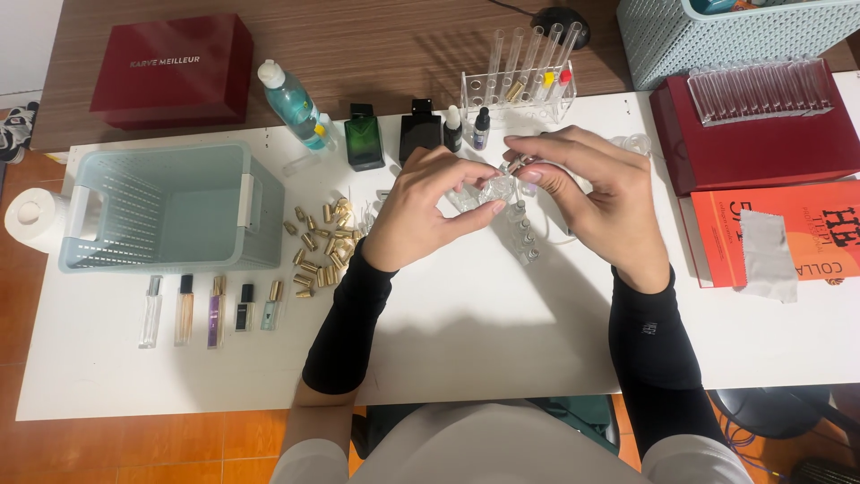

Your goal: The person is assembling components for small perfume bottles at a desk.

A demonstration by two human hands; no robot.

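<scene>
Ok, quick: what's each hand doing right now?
Left hand: fingers pinched on a small clear vial.
Right hand: fingers closed on a small part at the vial's top; which part cannot be told.

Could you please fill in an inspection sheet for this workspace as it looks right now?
Surface: white table, bare toward the near edge.
Job's things: small clear vial held between both hands; more clear vials stand just below.
Clutter: gold caps in a loose pile, five slim spray bottles in a row, pale blue basket, test tube rack, green bottle.
Hands: left hand and right hand, fingertips meeting at the vial.
Cables: dark cable behind the table.
Surroundings: red boxes, orange floor tiles.
</scene>
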